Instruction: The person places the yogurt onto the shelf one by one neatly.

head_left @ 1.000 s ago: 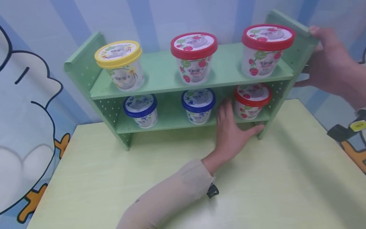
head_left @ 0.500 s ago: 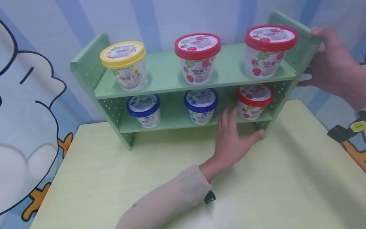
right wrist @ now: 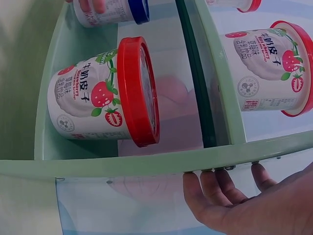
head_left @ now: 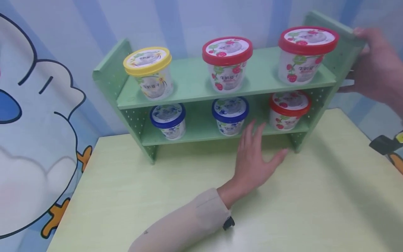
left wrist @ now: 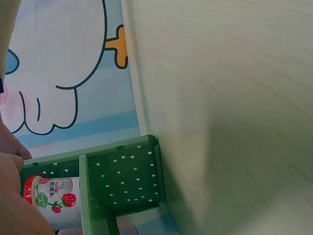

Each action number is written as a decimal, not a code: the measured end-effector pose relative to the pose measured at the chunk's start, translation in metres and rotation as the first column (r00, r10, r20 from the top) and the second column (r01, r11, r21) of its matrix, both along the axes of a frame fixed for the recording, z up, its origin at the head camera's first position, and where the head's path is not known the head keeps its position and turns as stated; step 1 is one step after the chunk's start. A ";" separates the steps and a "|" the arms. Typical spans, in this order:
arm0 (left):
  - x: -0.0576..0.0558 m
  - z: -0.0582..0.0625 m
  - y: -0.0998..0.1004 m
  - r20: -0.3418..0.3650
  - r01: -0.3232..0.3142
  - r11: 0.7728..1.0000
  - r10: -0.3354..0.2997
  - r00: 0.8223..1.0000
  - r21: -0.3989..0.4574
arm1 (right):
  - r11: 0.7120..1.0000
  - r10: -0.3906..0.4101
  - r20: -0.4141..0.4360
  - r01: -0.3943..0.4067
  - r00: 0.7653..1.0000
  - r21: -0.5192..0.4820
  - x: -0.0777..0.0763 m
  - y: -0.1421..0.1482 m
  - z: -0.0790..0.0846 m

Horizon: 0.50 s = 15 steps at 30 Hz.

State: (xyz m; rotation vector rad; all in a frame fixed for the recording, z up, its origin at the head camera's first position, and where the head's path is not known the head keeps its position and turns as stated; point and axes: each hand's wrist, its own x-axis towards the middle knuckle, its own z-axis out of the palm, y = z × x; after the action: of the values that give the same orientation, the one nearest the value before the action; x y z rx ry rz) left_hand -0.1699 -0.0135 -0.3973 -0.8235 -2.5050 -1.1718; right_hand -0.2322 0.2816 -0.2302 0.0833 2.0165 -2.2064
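Observation:
A green two-tier shelf bears several lidded paper cups. My left hand, fingers spread and thumb out to the side, hovers in front of the lower tier and holds nothing. Its fingertips are nearest the gap between a blue-lidded cup and the small red-lidded strawberry cup. My right hand is at the shelf's right side panel. In the right wrist view its fingertips touch that panel's outer face. The strawberry cup stands just inside the panel there.
Larger cups stand on the top tier: a yellow-lidded one and two red-lidded ones, one in the middle and one at right. Another blue-lidded cup is lower left. The pale table meets a cartoon-printed wall.
My left hand has drawn back from beside the small red-lidded cup, out of the lower tier. My right hand stays at the side panel. The head view has shifted, so the shelf appears further right.

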 end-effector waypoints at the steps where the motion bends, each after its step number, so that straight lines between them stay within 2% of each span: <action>1: 0.001 0.000 -0.002 -0.011 0.003 1.000 -0.003 1.000 -0.005 | 1.000 -0.001 0.001 0.001 1.000 -0.007 0.000 0.001 0.001; 5: 0.003 -0.004 -0.010 -0.047 -0.004 0.999 0.002 0.999 -0.044 | 1.000 -0.003 -0.004 0.003 1.000 -0.005 0.000 0.002 0.003; 10: 0.008 -0.009 -0.026 -0.039 -0.015 0.995 0.012 0.999 -0.096 | 1.000 -0.017 0.009 0.017 1.000 -0.007 0.003 -0.001 0.002; 15: 0.010 -0.011 -0.039 -0.075 -0.014 0.992 0.005 0.997 -0.129 | 1.000 -0.026 0.017 0.026 1.000 0.000 0.005 -0.004 0.002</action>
State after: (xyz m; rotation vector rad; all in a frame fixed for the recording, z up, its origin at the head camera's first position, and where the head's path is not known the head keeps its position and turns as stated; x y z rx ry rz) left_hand -0.1601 -0.0530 -0.4086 -0.8698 -2.5418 -0.9647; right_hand -0.2273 0.2781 -0.2283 0.1288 2.0179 -2.2134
